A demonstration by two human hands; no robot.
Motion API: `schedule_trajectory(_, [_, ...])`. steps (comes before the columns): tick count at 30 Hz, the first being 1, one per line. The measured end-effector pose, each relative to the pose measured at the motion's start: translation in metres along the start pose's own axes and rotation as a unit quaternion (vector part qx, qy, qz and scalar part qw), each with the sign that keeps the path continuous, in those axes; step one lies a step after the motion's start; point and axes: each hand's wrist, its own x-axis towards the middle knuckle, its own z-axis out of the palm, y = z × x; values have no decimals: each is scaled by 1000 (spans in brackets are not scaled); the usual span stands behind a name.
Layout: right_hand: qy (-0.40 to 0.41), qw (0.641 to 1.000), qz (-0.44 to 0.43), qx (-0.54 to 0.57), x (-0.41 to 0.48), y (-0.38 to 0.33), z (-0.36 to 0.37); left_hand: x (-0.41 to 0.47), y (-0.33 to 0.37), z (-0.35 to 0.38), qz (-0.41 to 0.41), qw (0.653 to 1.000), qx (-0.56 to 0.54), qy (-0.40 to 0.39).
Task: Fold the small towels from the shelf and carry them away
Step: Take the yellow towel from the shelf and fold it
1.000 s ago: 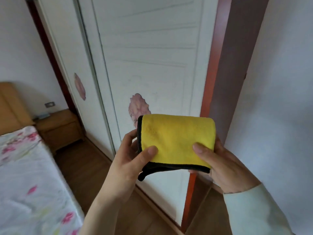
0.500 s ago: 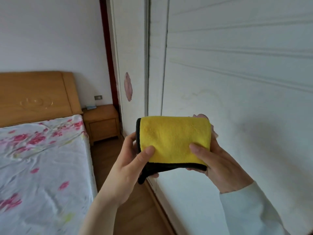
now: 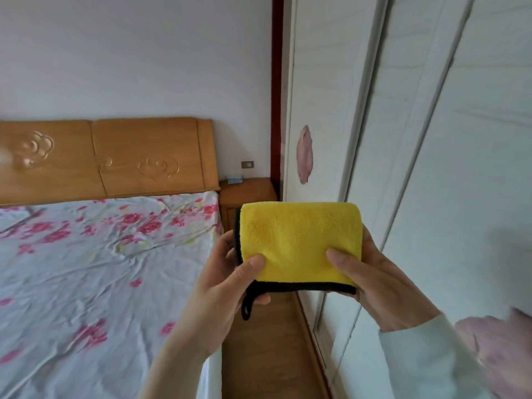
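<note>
Yellow towel (image 3: 299, 240) folded | left hand (image 3: 221, 289), right hand (image 3: 380, 283) pinch it | fingers (image 3: 226, 249) behind mostly hidden

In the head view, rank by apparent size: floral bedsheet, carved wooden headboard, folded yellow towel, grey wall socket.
floral bedsheet
carved wooden headboard
folded yellow towel, enlarged by nearness to the camera
grey wall socket

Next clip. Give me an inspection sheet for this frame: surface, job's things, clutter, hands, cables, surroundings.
Surface: no worktop in use; bed with floral sheet lies at left.
Job's things: one folded yellow towel, black-edged, held in the air, loop hanging down.
Clutter: small blue item on the nightstand.
Grippers: left hand and right hand each pinch a lower corner of the towel, thumbs in front.
Cables: nothing seen.
Surroundings: wooden headboard, white wardrobe doors at right, wood floor.
</note>
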Motion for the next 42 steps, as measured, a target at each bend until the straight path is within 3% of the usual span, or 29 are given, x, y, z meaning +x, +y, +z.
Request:
schedule_trajectory(15, [-115,992,41,13,334,42,-11,276,-14,-93,9,994,10,113])
schedule_trajectory(29, [-66,997,46,5,636,92,23,560,-19,-240,-2,996,-3,84])
schedule_trajectory(42, [-82,995,53,-7,939,139,-26,848,-55,-301,-10,993,-2,116])
